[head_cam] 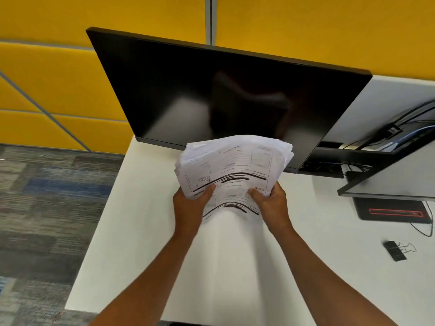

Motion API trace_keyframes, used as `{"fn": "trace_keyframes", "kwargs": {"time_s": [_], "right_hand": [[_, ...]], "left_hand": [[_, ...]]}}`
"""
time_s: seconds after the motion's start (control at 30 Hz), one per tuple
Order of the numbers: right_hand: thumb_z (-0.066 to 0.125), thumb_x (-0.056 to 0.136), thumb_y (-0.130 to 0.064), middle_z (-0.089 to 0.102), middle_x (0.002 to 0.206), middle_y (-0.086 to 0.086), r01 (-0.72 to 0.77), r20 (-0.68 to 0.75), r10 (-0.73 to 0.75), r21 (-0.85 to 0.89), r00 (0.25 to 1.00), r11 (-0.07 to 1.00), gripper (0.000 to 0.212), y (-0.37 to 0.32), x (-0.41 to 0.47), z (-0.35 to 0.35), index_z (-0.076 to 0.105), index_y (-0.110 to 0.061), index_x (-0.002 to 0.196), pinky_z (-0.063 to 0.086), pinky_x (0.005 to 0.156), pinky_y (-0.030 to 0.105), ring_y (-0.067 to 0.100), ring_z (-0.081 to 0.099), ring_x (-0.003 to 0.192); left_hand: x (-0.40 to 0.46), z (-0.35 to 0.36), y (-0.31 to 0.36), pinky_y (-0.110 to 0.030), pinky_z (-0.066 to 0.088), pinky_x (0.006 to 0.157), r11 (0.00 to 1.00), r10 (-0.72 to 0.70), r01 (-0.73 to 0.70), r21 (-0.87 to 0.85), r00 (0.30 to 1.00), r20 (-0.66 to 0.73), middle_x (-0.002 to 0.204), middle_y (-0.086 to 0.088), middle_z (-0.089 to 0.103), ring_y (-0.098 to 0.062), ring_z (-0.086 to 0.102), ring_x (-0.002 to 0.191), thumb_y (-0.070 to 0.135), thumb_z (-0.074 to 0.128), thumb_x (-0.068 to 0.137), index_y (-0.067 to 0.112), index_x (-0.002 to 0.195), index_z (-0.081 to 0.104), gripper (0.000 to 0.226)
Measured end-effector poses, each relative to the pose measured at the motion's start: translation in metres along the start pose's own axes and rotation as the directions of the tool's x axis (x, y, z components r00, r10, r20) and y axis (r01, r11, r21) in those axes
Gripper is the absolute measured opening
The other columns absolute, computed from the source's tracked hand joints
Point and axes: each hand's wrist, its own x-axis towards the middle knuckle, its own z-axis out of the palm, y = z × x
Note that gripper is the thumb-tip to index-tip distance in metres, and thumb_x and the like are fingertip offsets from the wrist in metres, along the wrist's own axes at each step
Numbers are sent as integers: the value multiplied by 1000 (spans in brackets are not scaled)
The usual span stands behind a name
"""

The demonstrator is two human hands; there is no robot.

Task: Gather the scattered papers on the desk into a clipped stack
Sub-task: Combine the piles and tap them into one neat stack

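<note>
- Two bare forearms reach forward over the white desk (pixel 131 231), and both hands hold one bundle of papers (pixel 233 170) above it.
- The left hand (pixel 190 208) grips the near left corner of the papers, thumb curled on top and fingers hidden beneath.
- The right hand (pixel 270 203) grips the near right corner of the papers the same way, thumb pressed on the printed top sheet.
- The papers look like a thick, light, floppy bundle: the middle bows upward between the hands, and the far edges fan out unevenly, so the sheets are not yet squared.
- Loose sheets will likely slip against each other; a firm hold at both side edges, then tapping one edge on the desk, should align them, and the clip belongs on a squared edge.
- A black binder clip (pixel 395 250) lies on the desk to the right of the papers, well apart from them and nearer the person.
- Beyond the papers stands a dark monitor (pixel 211 90), its screen off.
- Farther behind the papers rise yellow partition panels (pixel 58 78).
</note>
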Motion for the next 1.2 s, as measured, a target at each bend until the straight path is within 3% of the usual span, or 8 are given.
{"fn": "trace_keyframes", "kwargs": {"time_s": [0.13,0.37,0.53,0.63,0.8,0.93,1.07,1.2], "right_hand": [[70,90,-5,74,101,-7,108,-88,-110,-27,990,994,24,3,-17,3,67,-15,113,57,77,18,4,70,91],[83,81,-10,78,95,-7,-3,16,3,-22,1000,1000,28,21,-18,-18,72,-24,102,59,75,20,10,74,92],[81,83,-8,79,93,-7,-26,23,25,49,999,998,24,6,-15,-11,73,-24,100,61,80,28,11,74,90],[80,85,-12,78,91,-9,26,-23,-25,58,999,998,19,3,-20,-7,73,-26,96,61,81,29,8,74,87],[82,83,-13,75,110,-3,70,44,-70,13,997,997,43,12,-28,-16,66,-18,123,59,87,27,11,71,102],[83,81,-10,74,114,-7,24,141,-21,-16,990,1000,50,12,-20,-24,62,-20,126,57,93,26,6,70,104],[80,84,-7,77,107,-3,-3,90,-3,68,996,998,36,8,-16,-17,69,-22,115,59,87,28,13,73,101],[80,84,-6,78,104,-4,9,56,-14,81,998,997,34,10,-17,-19,70,-19,113,60,81,23,10,73,96]], "left_hand": [[-13,1,-1,-37,58,91,993,86,-90,-74,995,-57,116,4,73,-11,69,109,8,83,76,13,126,65,53],[-12,-20,-7,-18,56,84,990,101,-110,87,990,101,98,30,72,4,69,98,3,84,72,40,107,61,56],[-10,-13,-3,-39,59,91,999,41,-43,20,994,100,113,8,74,-10,69,107,19,89,66,29,122,62,63],[-12,-8,3,-39,60,88,999,46,-44,-22,996,82,108,9,75,-10,70,104,12,88,68,30,115,65,55],[-3,-19,6,-26,57,90,990,120,-126,59,988,100,121,4,67,-6,65,112,30,88,67,21,132,52,75],[1,-18,9,-11,54,80,977,130,-154,150,978,160,114,15,63,12,63,102,9,84,70,34,121,51,66],[-3,-15,7,-21,58,81,994,69,-81,73,985,156,103,14,75,-6,71,99,9,88,70,28,112,66,52],[-2,-17,3,-24,59,81,994,88,-96,42,981,174,111,11,73,-8,69,105,18,89,65,25,123,61,64]]}}
